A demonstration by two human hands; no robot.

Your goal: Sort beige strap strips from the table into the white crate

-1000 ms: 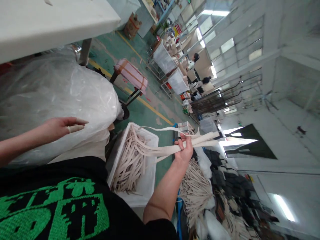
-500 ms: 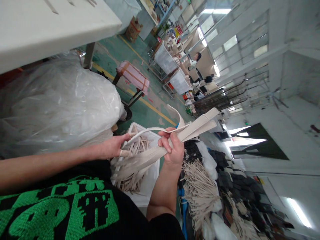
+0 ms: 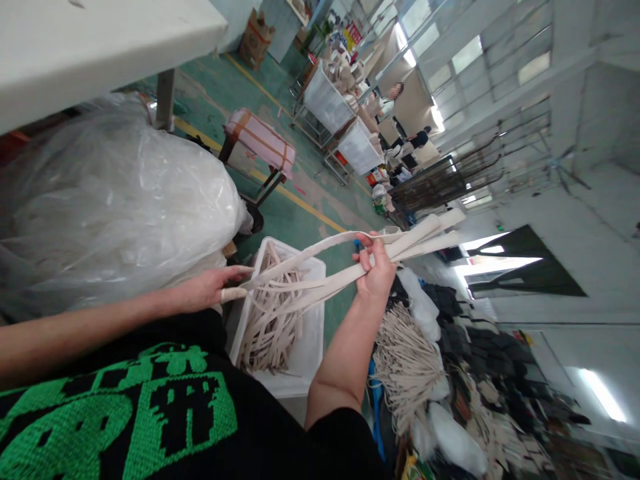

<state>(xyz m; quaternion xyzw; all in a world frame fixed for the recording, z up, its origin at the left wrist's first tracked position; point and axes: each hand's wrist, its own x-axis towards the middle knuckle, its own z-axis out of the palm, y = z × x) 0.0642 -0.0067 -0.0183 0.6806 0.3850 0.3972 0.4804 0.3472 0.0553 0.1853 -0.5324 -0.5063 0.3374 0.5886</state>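
Note:
My right hand (image 3: 375, 263) is closed around a bundle of cream fabric strips (image 3: 345, 279), whose ends stick out to its upper right. One strip (image 3: 320, 247) arches from this hand leftward to my left hand (image 3: 220, 287). The fingers of my left hand are apart, with the strip's blurred end beside them; a light wrap covers one finger. Beneath the strips stands a white bin (image 3: 313, 347) holding many thin cream strips (image 3: 273, 333).
A white table (image 3: 115, 47) is at upper left, above a large plastic bag (image 3: 125, 207). A pink padded stool (image 3: 263, 143) stands ahead. Strips (image 3: 407, 363) and dark material are piled at right. People sit farther back.
My right hand has moved right and slightly up with the bundle, away from my left hand. The strip between them is stretched longer, and more of the bin shows.

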